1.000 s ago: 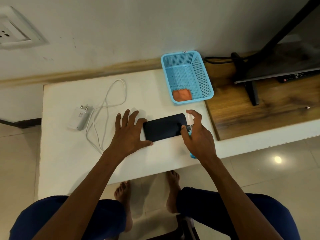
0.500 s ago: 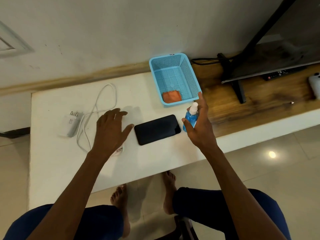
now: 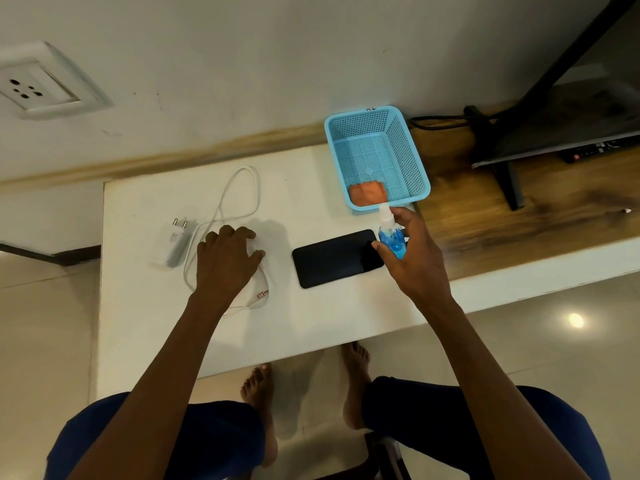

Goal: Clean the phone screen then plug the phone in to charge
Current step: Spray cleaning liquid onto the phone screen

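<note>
One phone [image 3: 337,258] lies on one white table [image 3: 311,323]. There is one spray bottle [image 3: 389,233], one blue basket [image 3: 377,157] holding one orange cloth [image 3: 367,194], one white charger plug [image 3: 171,242] and one white cable [image 3: 239,202]. Two hands show, the left hand [image 3: 225,261] and the right hand [image 3: 415,258]. One wall socket [image 3: 34,86] is on the wall, and two bare feet show under the table.

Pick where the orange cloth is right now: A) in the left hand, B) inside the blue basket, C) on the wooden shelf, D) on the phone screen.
B: the orange cloth lies in the near end of the blue basket, while the right hand holds only the spray bottle beside the phone.
</note>
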`<state>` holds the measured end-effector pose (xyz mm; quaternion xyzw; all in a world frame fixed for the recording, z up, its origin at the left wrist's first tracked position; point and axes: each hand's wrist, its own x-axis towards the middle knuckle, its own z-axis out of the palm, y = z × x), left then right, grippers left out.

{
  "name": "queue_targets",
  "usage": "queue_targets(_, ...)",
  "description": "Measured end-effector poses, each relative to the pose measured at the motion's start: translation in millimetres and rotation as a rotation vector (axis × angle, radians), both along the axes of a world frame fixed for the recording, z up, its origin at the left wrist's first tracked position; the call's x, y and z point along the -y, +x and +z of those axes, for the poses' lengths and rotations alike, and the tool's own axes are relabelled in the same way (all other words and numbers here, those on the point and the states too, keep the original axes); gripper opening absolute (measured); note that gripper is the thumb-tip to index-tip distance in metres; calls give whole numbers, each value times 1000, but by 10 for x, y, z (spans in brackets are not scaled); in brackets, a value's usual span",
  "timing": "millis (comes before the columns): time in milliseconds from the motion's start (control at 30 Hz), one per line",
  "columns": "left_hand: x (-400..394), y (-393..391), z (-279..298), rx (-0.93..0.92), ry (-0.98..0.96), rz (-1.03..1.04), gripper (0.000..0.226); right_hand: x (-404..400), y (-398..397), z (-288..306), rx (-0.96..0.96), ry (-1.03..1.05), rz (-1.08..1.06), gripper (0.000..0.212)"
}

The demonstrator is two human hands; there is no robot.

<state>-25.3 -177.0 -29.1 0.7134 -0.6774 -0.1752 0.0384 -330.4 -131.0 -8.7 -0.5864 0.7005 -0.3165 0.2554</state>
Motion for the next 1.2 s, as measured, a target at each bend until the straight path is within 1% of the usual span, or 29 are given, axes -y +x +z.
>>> queue_targets(133,7,-4,26,-4,-27,10,26,-20,22,-15,-47,18,24,57)
queue_targets(200,8,-4,38,6,-10,24,30,-14,26,-9,-50,24,25,57)
queue_targets(300,15,28,66,55,49,37,42,-12,22,-3,-60,43,22,57)
queue_targets(367,10,59,79,76,77,18,43,-11,26,5,-64,51,29,57)
queue_targets(433,-7,80,80,64,82,7,41,4,40,9,-54,62,40,57)
queue_targets(533,-41,94,72,103,46,-22,34,36,91,22,-38,78,54,59)
queue_targets(600,-34,105,73,78,3,-4,29,45,143,37,-39,88,71,61)
queue_targets(667,-20,101,93,-60,-60,45,24,43,204,50,-34,90,97,62)
queue_targets(733,19,69,151,-312,-60,152,20,44,277,51,-33,90,124,63)
queue_targets(867,89,-31,303,-876,42,373,17,74,411,20,-34,110,170,62)
queue_targets(933,95,-39,361,-1122,103,383,21,77,475,14,-42,75,202,61)
queue_targets(967,92,-39,378,-1215,126,373,23,77,510,19,-40,46,222,60)
queue_targets(1033,94,-35,398,-1353,163,381,22,87,588,34,-30,5,258,58)
queue_targets(1100,95,-35,406,-1461,200,424,17,110,655,50,-18,16,275,56)
queue_targets(1200,88,-21,412,-1543,224,428,9,135,729,51,16,54,290,55)
